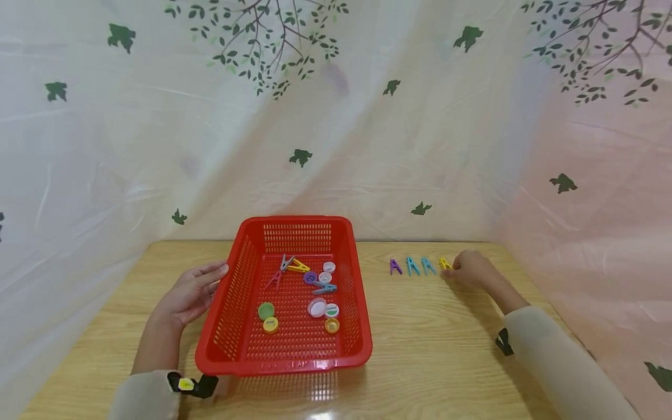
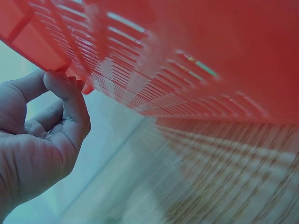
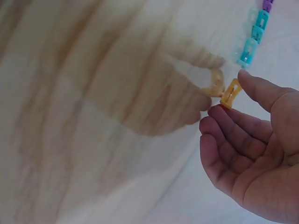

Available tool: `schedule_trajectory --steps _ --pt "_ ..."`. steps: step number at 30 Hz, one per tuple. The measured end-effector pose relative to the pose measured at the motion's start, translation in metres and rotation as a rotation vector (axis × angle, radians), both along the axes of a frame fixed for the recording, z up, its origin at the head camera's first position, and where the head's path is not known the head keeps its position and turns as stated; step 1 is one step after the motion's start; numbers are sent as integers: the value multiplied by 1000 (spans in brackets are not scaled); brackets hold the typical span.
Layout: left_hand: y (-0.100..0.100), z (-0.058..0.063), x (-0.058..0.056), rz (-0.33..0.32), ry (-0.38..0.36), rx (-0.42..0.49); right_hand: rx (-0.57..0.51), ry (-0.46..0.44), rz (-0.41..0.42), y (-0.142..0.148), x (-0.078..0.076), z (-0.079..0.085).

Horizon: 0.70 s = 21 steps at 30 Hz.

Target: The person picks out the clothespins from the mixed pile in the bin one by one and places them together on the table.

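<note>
My left hand (image 1: 191, 291) pinches the left rim of a red plastic basket (image 1: 283, 366) between thumb and fingers. The left wrist view shows the fingertips at the rim, beside the slotted basket wall (image 2: 154, 70). At the right, my right hand (image 1: 472, 269) pinches a yellow clothespin (image 1: 444, 263) standing on the table. In the right wrist view, thumb and forefinger lie on either side of that clothespin (image 3: 230, 93). To its left, two blue clothespins (image 1: 412, 266) and a purple clothespin (image 1: 396, 267) form a row with it.
Inside the basket lie clothespins, among them a pink one (image 1: 275, 280) and a blue one (image 1: 325, 287), and several bottle caps, including a green cap (image 1: 266, 310). The wooden table (image 1: 420, 350) ends at a pale curtain (image 1: 367, 175) with printed leaves.
</note>
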<state>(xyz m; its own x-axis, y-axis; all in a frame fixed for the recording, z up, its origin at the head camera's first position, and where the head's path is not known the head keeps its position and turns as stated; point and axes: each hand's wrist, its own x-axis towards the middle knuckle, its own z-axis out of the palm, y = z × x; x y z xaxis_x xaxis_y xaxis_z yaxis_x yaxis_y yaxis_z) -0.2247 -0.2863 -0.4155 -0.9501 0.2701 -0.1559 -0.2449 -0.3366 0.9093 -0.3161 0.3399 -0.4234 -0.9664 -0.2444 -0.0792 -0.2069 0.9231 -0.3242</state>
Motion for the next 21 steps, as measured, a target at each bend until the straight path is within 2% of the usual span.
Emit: schedule_trajectory --steps 15,21 --pt "1 1 1 8 -4 14 5 6 -19 2 -2 -5" --pt "1 0 1 9 -6 2 18 7 1 6 2 -2"
